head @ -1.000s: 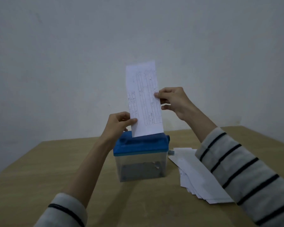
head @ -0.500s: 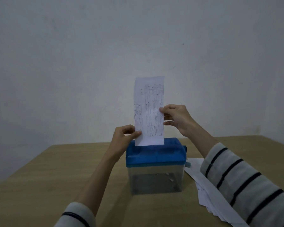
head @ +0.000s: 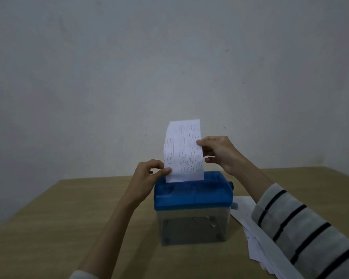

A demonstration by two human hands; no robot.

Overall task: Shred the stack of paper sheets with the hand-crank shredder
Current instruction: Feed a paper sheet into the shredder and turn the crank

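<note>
Holding sheet (head: 182,152) upright, long axis vertical, bottom edge meeting blue shredder (head: 192,200) top mid-table (head: 58,214): left hand (head: 147,178) pinching lower left corner, right hand (head: 218,152) pinching right edge higher. Remaining stack (head: 250,228) lying toward right edge.

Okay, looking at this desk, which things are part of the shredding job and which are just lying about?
Part of the job:
shredder
sheet pinched by left hand and right hand
paper stack beside the shredder

Just lying about:
nothing else visible on the table
</note>
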